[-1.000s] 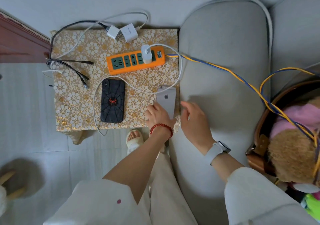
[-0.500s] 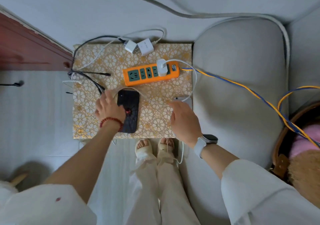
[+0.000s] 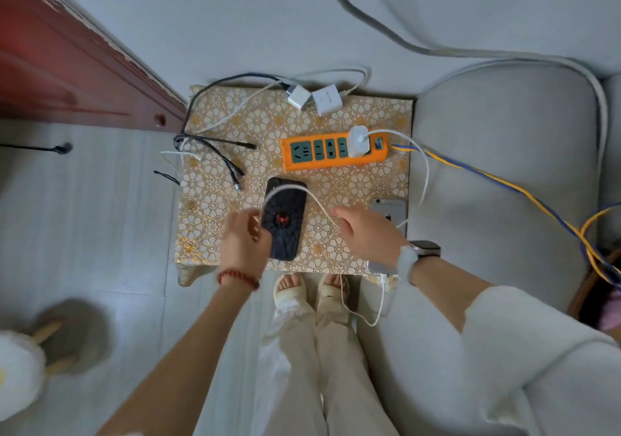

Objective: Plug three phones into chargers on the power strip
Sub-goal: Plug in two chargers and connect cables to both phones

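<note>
An orange power strip (image 3: pixel 336 152) lies on a gold-patterned table (image 3: pixel 336 116), with one white charger (image 3: pixel 359 140) plugged in near its right end. A black phone with a red spider case (image 3: pixel 285 224) lies in front of it. A white cable (image 3: pixel 295 187) arcs over that phone. My left hand (image 3: pixel 245 244) pinches the cable at the phone's left edge, and my right hand (image 3: pixel 366 234) pinches it to the phone's right. A silver phone (image 3: pixel 389 212) lies at the table's right edge, partly hidden by my right hand. Two loose white chargers (image 3: pixel 316 98) sit at the back.
Black cables (image 3: pixel 215 150) trail over the table's left side. A grey sofa arm (image 3: pixel 504 167) adjoins the table on the right, crossed by the strip's blue-yellow cord (image 3: pixel 487 177). A red door (image 3: pixel 67 66) stands at the left. My slippered feet (image 3: pixel 309 288) are below the table's front edge.
My left hand left the black phone's top and now pinches the white cable. My right hand moved left off the silver phone to the same cable, which is lifted over the black phone.
</note>
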